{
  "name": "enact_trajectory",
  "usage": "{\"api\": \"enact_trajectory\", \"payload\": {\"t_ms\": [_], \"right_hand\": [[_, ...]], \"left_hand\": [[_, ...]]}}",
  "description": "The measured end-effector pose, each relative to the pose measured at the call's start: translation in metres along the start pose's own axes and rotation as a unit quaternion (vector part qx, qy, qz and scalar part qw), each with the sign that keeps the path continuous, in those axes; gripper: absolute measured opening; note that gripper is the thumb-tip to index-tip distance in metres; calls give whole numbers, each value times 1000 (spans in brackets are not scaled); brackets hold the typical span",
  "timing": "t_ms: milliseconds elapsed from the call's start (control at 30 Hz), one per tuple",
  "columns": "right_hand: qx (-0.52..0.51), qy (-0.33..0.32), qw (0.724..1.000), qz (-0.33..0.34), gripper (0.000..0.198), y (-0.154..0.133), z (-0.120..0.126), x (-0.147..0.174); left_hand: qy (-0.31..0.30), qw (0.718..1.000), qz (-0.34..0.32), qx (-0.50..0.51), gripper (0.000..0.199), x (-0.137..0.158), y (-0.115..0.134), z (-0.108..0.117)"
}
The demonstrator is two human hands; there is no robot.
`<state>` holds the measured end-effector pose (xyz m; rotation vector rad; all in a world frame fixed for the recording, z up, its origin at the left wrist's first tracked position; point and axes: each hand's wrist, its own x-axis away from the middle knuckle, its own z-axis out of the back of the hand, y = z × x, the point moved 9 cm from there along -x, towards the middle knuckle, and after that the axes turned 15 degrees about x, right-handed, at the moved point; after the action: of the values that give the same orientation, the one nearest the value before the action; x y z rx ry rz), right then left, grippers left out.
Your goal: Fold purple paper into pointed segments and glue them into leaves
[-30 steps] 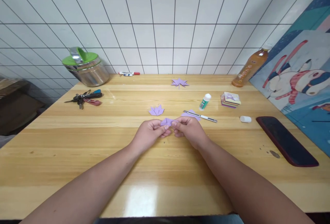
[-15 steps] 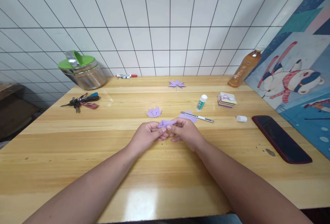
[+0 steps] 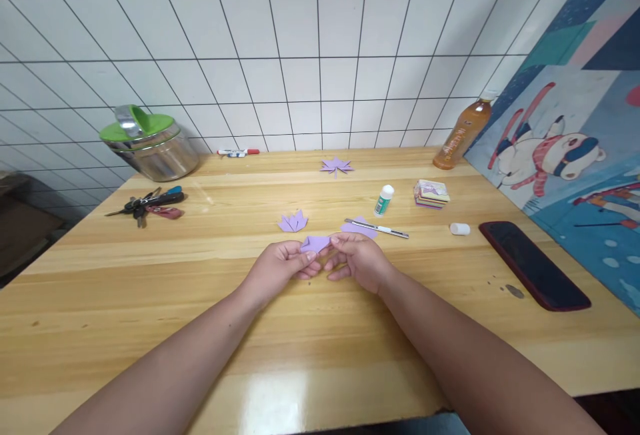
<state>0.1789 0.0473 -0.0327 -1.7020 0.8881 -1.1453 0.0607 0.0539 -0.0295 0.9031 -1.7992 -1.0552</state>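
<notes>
A small folded piece of purple paper (image 3: 315,244) is held just above the table between my two hands. My left hand (image 3: 280,267) pinches its left part with the thumb on top. At its right end, my right hand (image 3: 361,261) grips the edge between thumb and forefinger, its other fingers loosely curled. Just beyond lies a purple paper leaf shape (image 3: 293,221) with pointed tips. To the right, a craft knife (image 3: 377,228) rests across a flat purple paper sheet (image 3: 367,221). Farther back sits a larger purple paper leaf (image 3: 337,167).
An uncapped glue stick (image 3: 384,200) stands near a stack of coloured paper (image 3: 431,193); its white cap (image 3: 460,229) lies beside a phone (image 3: 534,265). A tea bottle (image 3: 464,133), keys (image 3: 145,206), markers (image 3: 238,153) and a green-lidded steel pot (image 3: 159,148) stand or lie around the table (image 3: 150,328).
My right thumb has slid from the paper's middle to its right end, and more of the paper's face shows. The whole view has shifted slightly.
</notes>
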Motion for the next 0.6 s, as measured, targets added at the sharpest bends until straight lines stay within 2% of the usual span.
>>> {"api": "enact_trajectory", "payload": {"t_ms": [133,267,467,600], "right_hand": [[18,14,999,22,30,-9,2,4],[118,70,990,43,27,-15,8,5],[220,116,967,61,20,-19,9,5],[215,122,966,75,25,-23,4,9]], "left_hand": [[6,1000,-2,-4,30,1,1,2],[6,999,-21,-41,33,0,4,1],[-17,984,-127,-124,32,7,27,-12],[14,984,-130,-121,29,10,28,-8]]}}
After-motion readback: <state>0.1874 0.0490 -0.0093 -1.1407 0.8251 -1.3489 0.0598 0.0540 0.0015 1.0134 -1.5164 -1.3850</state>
